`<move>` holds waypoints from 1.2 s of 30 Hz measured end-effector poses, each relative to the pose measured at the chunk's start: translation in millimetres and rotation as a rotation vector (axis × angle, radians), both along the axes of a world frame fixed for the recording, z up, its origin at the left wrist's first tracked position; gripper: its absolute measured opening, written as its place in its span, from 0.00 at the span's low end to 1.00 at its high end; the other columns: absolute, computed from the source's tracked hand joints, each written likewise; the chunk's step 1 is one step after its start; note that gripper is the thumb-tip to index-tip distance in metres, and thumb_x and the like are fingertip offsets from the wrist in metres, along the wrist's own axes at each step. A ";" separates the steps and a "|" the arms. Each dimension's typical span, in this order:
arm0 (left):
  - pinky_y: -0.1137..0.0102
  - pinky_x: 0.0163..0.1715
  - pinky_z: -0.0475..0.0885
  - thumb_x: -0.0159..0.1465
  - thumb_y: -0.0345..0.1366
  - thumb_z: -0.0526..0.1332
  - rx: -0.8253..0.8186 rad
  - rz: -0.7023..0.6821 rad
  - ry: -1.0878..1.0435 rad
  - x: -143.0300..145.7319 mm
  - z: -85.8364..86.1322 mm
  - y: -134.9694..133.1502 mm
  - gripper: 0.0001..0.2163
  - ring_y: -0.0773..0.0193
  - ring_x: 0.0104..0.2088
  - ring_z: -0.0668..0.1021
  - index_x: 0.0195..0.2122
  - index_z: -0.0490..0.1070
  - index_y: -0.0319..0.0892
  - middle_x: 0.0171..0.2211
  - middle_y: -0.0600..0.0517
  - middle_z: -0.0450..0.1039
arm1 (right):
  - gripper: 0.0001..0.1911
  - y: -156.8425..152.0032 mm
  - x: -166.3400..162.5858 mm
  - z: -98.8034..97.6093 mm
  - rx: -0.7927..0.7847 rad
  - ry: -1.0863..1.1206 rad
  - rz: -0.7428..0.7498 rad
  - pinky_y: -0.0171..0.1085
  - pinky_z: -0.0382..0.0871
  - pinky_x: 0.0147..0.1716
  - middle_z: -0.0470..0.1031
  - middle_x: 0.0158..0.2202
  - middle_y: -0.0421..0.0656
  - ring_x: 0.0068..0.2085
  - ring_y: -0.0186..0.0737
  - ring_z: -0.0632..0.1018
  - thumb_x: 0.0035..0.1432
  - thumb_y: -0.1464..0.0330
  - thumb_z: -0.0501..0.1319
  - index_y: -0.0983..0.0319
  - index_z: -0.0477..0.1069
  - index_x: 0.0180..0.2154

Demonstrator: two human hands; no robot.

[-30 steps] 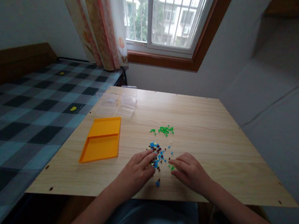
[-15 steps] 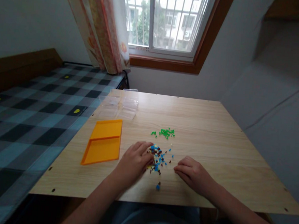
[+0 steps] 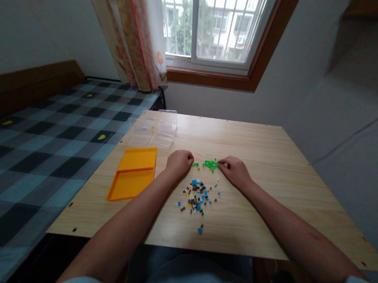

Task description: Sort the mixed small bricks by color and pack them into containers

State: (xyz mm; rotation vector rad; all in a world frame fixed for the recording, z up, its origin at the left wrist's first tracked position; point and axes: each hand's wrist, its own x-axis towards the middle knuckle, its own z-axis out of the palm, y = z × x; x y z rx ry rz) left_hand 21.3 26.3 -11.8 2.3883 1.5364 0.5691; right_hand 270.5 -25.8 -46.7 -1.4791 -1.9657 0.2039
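Observation:
My left hand (image 3: 180, 161) rests on the table with its fingers curled in, just left of a few small green toy bricks (image 3: 196, 165). Its fingertips are closed together, and whatever they hold is too small to make out. Across from it, my right hand (image 3: 235, 169) touches the right edge of the main green brick pile (image 3: 211, 164) with thumb and fingers pinched. Whether a brick sits in that pinch is hidden. Nearer to me lies a loose heap of blue, brown and yellow toy bricks (image 3: 198, 196), with a blue brick (image 3: 200, 230) apart from it in front.
An orange two-part tray (image 3: 130, 184) lies left of my left forearm. Behind it stand clear plastic boxes (image 3: 165, 129) at the table's back left. The wooden table (image 3: 268, 207) borders a bed with a checked cover (image 3: 55, 149) on the left.
Both hands have moved forward to the green bricks, the left one away from the mixed heap. Some blue and brown bricks now show at the heap's left, where my left hand was.

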 end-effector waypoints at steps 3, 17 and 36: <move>0.72 0.33 0.62 0.67 0.35 0.60 -0.013 -0.014 -0.048 7.6 2.1 1.0 0.10 0.64 0.34 0.76 0.40 0.79 0.36 0.35 0.46 0.79 | 0.10 -11.1 -20.6 12.6 0.084 0.092 -0.042 0.37 0.67 0.40 0.76 0.36 0.47 0.37 0.38 0.74 0.65 0.65 0.61 0.63 0.78 0.39; 0.53 0.58 0.67 0.66 0.35 0.61 0.193 -0.402 -0.077 -57.9 -6.2 -136.0 0.09 0.52 0.60 0.67 0.44 0.80 0.52 0.59 0.48 0.67 | 0.14 -125.4 -57.1 7.2 -0.118 0.028 0.450 0.33 0.62 0.33 0.71 0.31 0.43 0.33 0.34 0.71 0.68 0.65 0.54 0.59 0.79 0.43; 0.48 0.60 0.65 0.66 0.35 0.62 0.277 -0.346 -0.023 -51.7 -15.3 -126.9 0.09 0.49 0.64 0.63 0.43 0.80 0.52 0.63 0.48 0.64 | 0.14 -121.7 -63.2 5.2 -0.177 0.119 0.263 0.32 0.66 0.34 0.71 0.32 0.43 0.34 0.34 0.73 0.68 0.67 0.54 0.59 0.79 0.43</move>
